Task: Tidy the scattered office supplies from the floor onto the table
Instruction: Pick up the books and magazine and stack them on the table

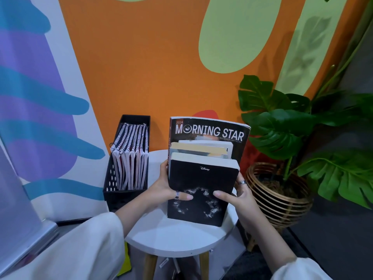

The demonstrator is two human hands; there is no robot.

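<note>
White table [177, 237], both hands gripping upright books [201, 188]

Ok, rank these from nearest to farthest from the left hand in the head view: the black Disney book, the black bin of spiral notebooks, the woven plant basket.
1. The black Disney book: gripped by the left hand itself, at the table's middle.
2. The black bin of spiral notebooks: just left of that hand.
3. The woven plant basket: far right, beyond the right hand.

Loose white sleeves cover both forearms, with a silver ring on the left hand [161, 185] and another on the right hand [240, 196].
</note>
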